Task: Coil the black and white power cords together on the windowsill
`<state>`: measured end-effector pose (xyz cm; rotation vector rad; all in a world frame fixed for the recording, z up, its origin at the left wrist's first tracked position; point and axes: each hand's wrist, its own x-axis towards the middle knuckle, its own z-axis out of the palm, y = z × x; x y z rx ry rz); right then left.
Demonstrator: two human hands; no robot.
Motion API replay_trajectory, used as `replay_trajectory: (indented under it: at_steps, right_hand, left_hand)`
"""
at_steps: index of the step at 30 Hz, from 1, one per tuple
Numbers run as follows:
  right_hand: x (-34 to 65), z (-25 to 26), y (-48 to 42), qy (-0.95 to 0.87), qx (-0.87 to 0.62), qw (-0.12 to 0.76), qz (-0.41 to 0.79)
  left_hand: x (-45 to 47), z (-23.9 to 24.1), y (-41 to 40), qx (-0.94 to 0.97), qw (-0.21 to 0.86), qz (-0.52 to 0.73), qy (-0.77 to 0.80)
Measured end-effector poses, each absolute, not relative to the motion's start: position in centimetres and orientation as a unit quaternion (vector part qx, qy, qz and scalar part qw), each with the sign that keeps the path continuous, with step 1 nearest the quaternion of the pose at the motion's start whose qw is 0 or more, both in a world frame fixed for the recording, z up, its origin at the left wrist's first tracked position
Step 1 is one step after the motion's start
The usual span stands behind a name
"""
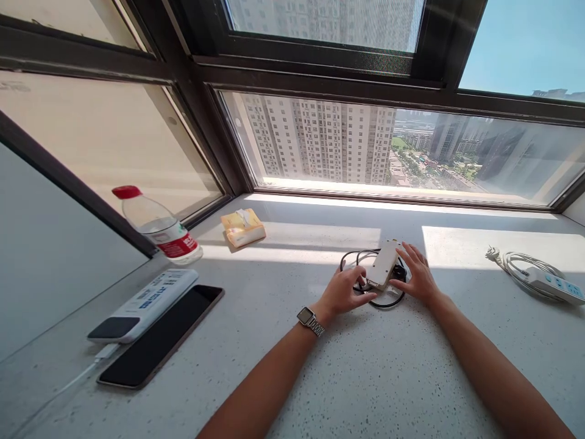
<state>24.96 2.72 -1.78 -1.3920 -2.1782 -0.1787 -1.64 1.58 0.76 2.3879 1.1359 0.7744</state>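
A cream rectangular block with small screw-like dots on its face (382, 267) lies tilted among loops of black cable (388, 304) on the speckled white sill. Its kind is not clear; it may be the underside of a power strip. My left hand (342, 292), with a watch (311, 320) at the wrist, is at its left edge, thumb and forefinger apart beside the cable. On the other side my right hand (418, 275) has its fingers spread, the tips at the block's right edge. Between them shows a dark plug-like piece (399, 272), partly hidden by the right hand.
At right lies a white power strip (553, 283) with coiled cord. A tissue pack (244, 228) and a red-capped bottle (176, 244) stand at left, near a white power bank (146, 305) and a phone (164, 335). Window frames (402, 200) border the sill.
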Motion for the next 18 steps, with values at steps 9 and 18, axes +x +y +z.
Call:
replay_trajectory:
  at_steps: [9, 18]
  right_hand:
    - [23.5, -1.2, 1.8, -0.873, -0.435, 0.216, -0.03]
    - [22.1, 4.2, -0.1, -0.89, -0.438, 0.105, 0.063]
  left_hand:
    - [-2.5, 0.7, 2.4, 0.876, 0.21, 0.239, 0.363]
    - [-2.5, 0.1, 2.3, 0.859, 0.214, 0.271, 0.379]
